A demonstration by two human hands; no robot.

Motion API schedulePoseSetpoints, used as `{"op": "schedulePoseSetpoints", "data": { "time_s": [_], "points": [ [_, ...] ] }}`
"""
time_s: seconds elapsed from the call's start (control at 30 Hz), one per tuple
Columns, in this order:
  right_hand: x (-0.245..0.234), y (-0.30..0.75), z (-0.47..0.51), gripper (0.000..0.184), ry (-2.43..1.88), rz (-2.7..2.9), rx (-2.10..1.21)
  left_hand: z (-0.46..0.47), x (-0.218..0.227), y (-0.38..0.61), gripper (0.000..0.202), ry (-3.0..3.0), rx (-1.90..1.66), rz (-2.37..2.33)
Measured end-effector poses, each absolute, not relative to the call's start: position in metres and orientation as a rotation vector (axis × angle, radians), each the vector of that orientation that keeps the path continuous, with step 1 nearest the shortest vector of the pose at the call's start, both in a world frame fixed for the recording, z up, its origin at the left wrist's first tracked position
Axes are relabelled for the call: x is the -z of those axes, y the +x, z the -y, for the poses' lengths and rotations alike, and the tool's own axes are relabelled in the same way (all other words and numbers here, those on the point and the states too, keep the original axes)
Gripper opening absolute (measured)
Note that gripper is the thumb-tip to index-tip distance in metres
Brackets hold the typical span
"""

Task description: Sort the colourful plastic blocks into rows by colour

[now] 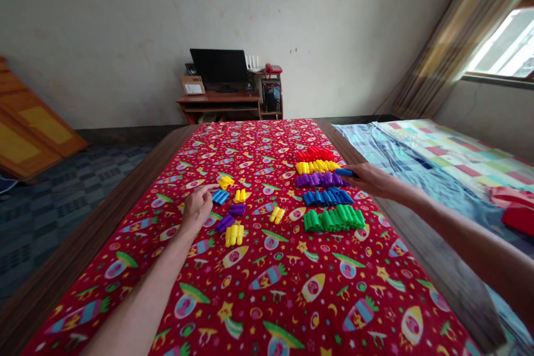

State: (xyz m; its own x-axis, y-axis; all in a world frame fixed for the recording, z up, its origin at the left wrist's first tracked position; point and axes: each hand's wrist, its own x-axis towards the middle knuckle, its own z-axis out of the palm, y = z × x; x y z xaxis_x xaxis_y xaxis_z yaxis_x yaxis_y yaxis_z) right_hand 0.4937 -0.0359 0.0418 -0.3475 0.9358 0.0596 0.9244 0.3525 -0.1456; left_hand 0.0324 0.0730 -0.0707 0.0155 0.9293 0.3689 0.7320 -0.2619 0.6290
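Observation:
My right hand [367,178] pinches a blue plastic tube [345,172] at the right end of the rows, between the yellow row [317,167] and the purple row [319,179]. Behind them lies a red row [314,153]; nearer are a blue row [327,197] and a green row [334,218]. On the left, my left hand [198,204] rests with its fingers partly extended by a yellow cluster [226,182] and a small blue group [221,197]; whether it grips either is unclear. Close by are purple tubes [226,223] and a yellow group [234,235].
A red cloth printed with rockets [267,300] covers the brown table [142,178]. Two yellow tubes [277,214] lie between the groups. Beyond stand a desk with a monitor [219,68] and a red telephone [273,69]. A bed [400,150] adjoins the right side.

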Motion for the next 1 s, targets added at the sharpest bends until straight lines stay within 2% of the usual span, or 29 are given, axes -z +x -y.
{"op": "schedulePoseSetpoints", "data": {
  "time_s": [0.1, 0.23, 0.43, 0.5, 0.67, 0.8, 0.87, 1.0],
  "points": [
    [-0.006, 0.526, 0.053, 0.036, -2.099, 2.39, 0.059, -0.075, 0.071, 0.032, 0.04, 2.044, -1.073, -1.738],
    [0.023, 0.529, 0.069, 0.036, -2.351, 2.372, 0.168, -0.075, 0.072, 0.031, 0.038, 2.076, -1.079, -1.751],
    [0.017, 0.53, 0.068, 0.032, -2.029, 2.531, -0.088, -0.073, 0.07, 0.031, 0.037, 2.102, -1.081, -1.758],
    [0.013, 0.541, 0.064, 0.037, -1.929, 2.514, -0.237, -0.073, 0.07, 0.031, 0.037, 2.109, -1.074, -1.764],
    [0.011, 0.567, 0.052, 0.054, -1.892, 2.199, -0.421, -0.074, 0.073, 0.03, 0.039, 2.102, -1.041, -1.783],
    [0.023, 0.57, 0.044, 0.049, -1.888, 2.023, -0.549, -0.075, 0.073, 0.03, 0.039, 2.097, -1.043, -1.788],
    [0.029, 0.567, 0.043, 0.044, -1.899, 2.034, -0.554, -0.075, 0.073, 0.03, 0.038, 2.101, -1.045, -1.786],
    [0.031, 0.558, 0.048, 0.034, -1.908, 2.231, -0.282, -0.075, 0.072, 0.03, 0.038, 2.113, -1.053, -1.761]
  ]
}}
